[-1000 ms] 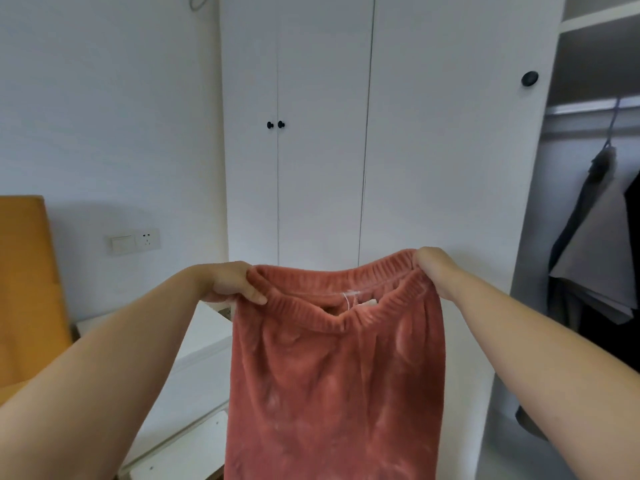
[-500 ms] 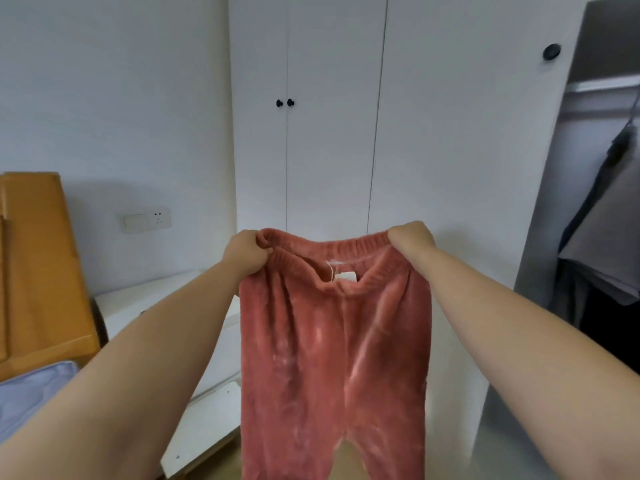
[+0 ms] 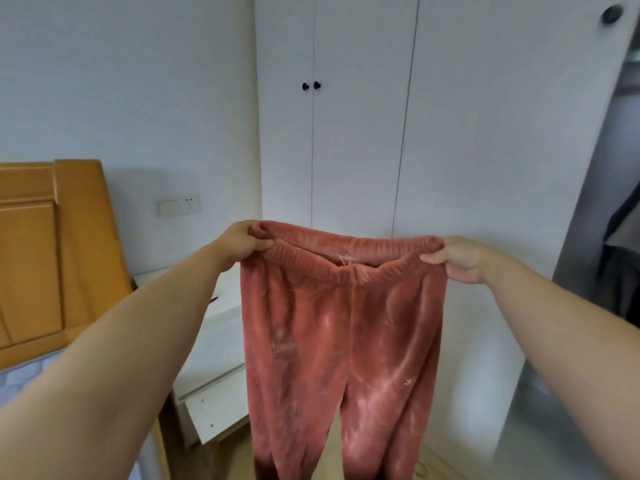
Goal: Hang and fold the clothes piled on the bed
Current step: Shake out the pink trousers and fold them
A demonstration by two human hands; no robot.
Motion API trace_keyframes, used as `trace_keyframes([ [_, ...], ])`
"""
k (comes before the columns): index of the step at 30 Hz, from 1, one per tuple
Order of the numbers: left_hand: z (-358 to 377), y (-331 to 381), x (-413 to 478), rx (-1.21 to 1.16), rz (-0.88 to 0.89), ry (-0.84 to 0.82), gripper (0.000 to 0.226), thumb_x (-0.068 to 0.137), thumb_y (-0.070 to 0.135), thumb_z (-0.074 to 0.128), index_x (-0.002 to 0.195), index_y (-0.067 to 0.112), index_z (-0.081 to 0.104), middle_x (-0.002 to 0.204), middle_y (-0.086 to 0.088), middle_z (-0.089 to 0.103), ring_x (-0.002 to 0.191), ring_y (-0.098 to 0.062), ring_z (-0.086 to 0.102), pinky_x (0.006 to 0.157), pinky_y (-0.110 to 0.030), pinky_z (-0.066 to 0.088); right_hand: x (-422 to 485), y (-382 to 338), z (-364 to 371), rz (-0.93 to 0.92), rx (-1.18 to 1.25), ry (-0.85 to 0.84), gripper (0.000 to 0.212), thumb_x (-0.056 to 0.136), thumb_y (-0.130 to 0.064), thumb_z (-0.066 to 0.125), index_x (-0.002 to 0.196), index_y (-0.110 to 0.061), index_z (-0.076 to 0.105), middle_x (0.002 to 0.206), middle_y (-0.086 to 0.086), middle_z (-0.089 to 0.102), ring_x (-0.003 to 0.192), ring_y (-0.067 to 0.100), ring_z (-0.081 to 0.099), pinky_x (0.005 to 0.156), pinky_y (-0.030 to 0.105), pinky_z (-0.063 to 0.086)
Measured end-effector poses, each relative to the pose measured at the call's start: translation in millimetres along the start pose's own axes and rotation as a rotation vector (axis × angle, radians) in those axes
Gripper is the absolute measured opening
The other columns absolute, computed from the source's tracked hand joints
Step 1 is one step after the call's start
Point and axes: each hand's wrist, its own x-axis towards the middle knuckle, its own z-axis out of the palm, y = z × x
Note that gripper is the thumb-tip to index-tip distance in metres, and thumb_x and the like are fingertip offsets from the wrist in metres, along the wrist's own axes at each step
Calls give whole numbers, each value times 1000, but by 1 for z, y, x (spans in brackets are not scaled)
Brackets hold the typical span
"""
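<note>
Now gripping the trousers (image 3: 341, 341) at the waistband, left hand (image 3: 242, 242) and right hand (image 3: 460, 259) each pinching one end, stretched level at chest height before the wardrobe (image 3: 346, 150), legs hanging straight down, equally near both hands, ready for folding lengthwise.

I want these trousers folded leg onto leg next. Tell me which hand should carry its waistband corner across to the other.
Either, probably: the left hand and right hand each pinch one corner of the fuzzy rust-pink trousers, held level. A slight lean to the right hand, whose grip shows more clearly.
</note>
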Motion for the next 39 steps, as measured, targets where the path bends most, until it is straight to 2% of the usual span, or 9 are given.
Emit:
trace_keyframes([
  [3, -16, 6, 0, 90, 19, -206, 24, 84, -10, 60, 93, 11, 65, 87, -5, 63, 81, -17, 57, 72, -26, 47, -4, -9, 12, -99, 62, -163, 59, 37, -10, 94, 91, 0, 72, 84, 15, 72, 77, 24, 72, 69, 32, 58],
  [6, -25, 27, 0, 658, 238, -297, 24, 75, -10, 59, 77, 13, 62, 75, 1, 56, 76, -17, 51, 64, -24, 38, -5, -17, 23, -126, 98, -358, 47, 35, -10, 96, 76, -9, 73, 79, 13, 70, 75, 25, 70, 70, 36, 57],
  [13, -1, 51, -9, 1439, 752, -107, 16, 81, 6, 50, 85, 18, 59, 73, 8, 46, 89, -19, 51, 59, -27, 27, -1, -29, 59, -70, -94, -631, 30, 59, 10, 68, 69, -19, 70, 70, 1, 67, 68, 13, 66, 66, 23, 53],
  [16, 8, 43, -14, 1322, 991, 32, 16, 77, 7, 45, 72, 14, 59, 66, 2, 57, 74, -21, 55, 51, -27, 27, 2, -28, 64, -55, -107, -546, 43, 63, 17, 48, 72, -18, 72, 73, 4, 68, 69, 15, 66, 67, 25, 54],
  [19, 20, 38, -23, 1050, 1120, 121, 31, 69, 14, 32, 66, 14, 62, 59, 3, 58, 56, -21, 57, 44, -22, 31, 5, -27, 65, -80, -65, -515, 28, 58, 10, 76, 74, -14, 74, 83, 9, 72, 81, 19, 70, 74, 28, 56],
  [25, 60, 60, -40, 228, 584, 20, 26, 80, -6, 59, 70, 16, 68, 73, 2, 69, 69, -14, 66, 68, -20, 51, 13, -23, 73, -141, -36, -196, 37, 80, 28, 41, 95, 1, 62, 143, 9, 45, 125, 21, 49, 98, 29, 45],
  [30, 76, 73, -45, -7, 535, -172, 19, 79, -8, 69, 69, 8, 68, 84, -17, 72, 82, -29, 70, 79, -35, 58, 14, -18, 79, -112, -14, -253, 29, 64, 11, 55, 73, -10, 74, 93, 6, 72, 90, 18, 68, 79, 26, 53],
  [35, 78, 75, -43, -168, 402, -135, 10, 84, -9, 63, 90, -3, 69, 113, -14, 67, 90, -17, 68, 85, -23, 54, 14, -13, 77, -135, 34, -171, 38, 70, 19, 53, 64, -11, 75, 70, 8, 70, 69, 19, 70, 64, 26, 56],
  [39, 52, 58, -38, 7, 286, -348, 28, 89, 44, 57, 99, 21, 70, 140, 6, 48, 123, -6, 49, 106, -27, 38, 16, -12, 73, -150, 122, -64, 27, 63, 12, 57, 83, -2, 69, 76, 13, 70, 72, 23, 70, 66, 29, 57],
])
